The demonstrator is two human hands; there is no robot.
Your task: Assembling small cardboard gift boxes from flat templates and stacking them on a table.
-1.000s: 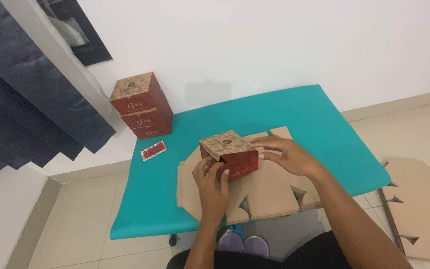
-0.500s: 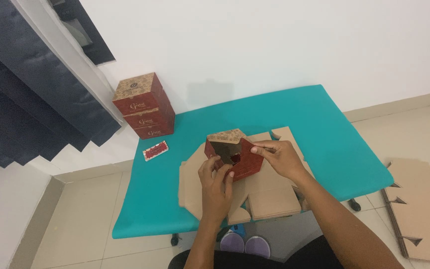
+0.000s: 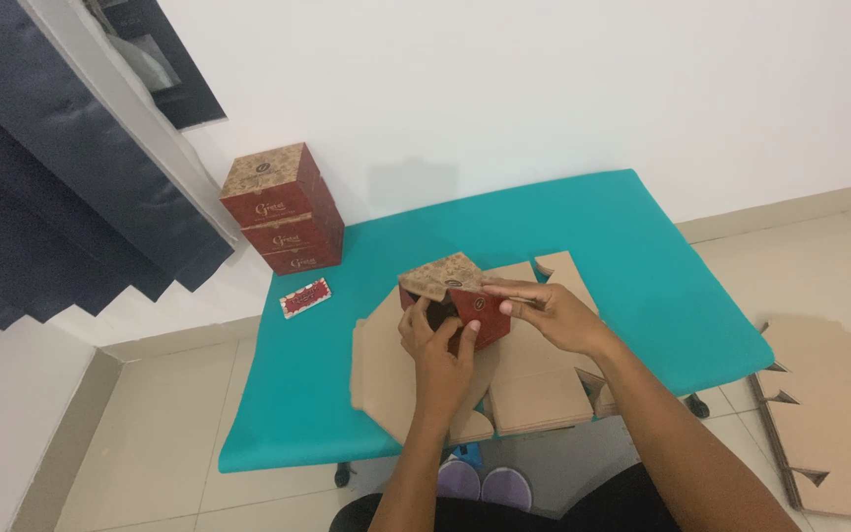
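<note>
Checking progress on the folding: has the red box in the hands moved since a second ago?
Yes. The red box is tipped up on the flat cardboard sheet, its open side facing the person.

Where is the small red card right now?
In the head view, the small red card lies on the teal table, left of both hands, just below the stacked red boxes.

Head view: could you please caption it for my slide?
Both hands hold a small red box over flat cardboard on a teal table.

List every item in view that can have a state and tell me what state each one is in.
small red box: lid flap raised, partly open, held over the cardboard
left hand: gripping the box's near side
right hand: gripping the box's right side
stacked red boxes: closed, three high
cardboard sheet: flat, unfolded
red card: lying flat
</note>
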